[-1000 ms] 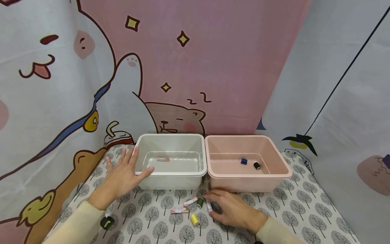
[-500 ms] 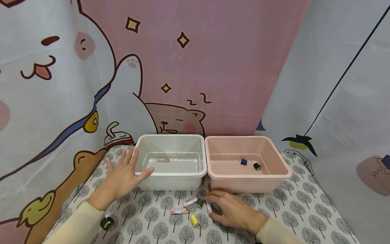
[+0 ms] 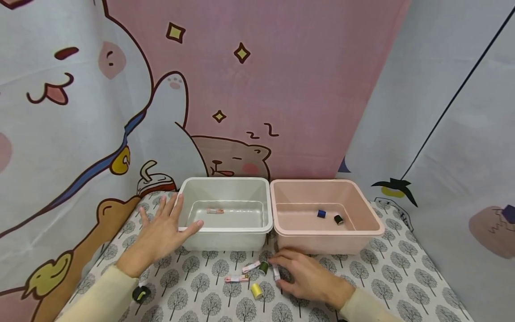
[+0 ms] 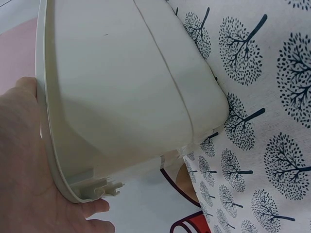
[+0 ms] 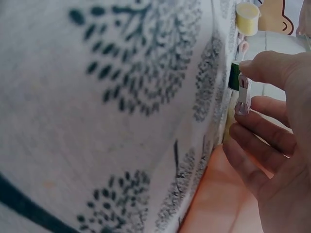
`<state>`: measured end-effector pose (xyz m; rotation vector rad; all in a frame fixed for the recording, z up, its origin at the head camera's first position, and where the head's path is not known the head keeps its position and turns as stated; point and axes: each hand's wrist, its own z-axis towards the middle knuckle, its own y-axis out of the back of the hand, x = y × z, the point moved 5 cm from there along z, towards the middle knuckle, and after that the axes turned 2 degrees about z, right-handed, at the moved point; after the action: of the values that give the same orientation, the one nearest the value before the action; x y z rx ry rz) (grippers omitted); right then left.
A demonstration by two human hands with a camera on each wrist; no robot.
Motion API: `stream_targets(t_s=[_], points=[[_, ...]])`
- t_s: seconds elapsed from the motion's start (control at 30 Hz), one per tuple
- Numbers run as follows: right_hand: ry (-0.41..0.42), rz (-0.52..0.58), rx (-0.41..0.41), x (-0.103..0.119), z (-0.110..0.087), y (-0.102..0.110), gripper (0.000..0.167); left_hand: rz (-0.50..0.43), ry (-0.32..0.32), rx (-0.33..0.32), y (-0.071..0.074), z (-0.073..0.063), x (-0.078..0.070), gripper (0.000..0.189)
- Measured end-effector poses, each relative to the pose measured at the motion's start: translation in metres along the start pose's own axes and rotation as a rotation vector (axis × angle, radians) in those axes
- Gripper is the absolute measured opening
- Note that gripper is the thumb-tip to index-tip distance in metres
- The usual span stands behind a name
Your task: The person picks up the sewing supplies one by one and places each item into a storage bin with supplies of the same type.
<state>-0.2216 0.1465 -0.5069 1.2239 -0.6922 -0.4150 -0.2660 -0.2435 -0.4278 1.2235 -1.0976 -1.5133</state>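
Note:
My left hand rests at the near left corner of a white plastic bin, fingers spread and thumb over the front rim. In front of a pink bin, my right hand pinches a small pale pink thread skein between thumb and fingers, low at the cloth. Beside those fingertips stands a green thread spool. Two more banded skeins, one nearer the bins and another pink one, lie to the left. A yellow spool lies closest to me.
One skein lies inside the white bin. The pink bin holds a blue spool and a black spool. Both bins stand side by side on a tree-print cloth, with a cartoon curtain behind them.

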Motion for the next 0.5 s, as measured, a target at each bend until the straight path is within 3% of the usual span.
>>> stream_targets(t_s=[0.5], points=[[0.106, -0.051, -0.095, 0.010, -0.002, 0.018, 0.056, 0.004, 0.004, 0.005, 0.001, -0.001, -0.001, 0.117]])
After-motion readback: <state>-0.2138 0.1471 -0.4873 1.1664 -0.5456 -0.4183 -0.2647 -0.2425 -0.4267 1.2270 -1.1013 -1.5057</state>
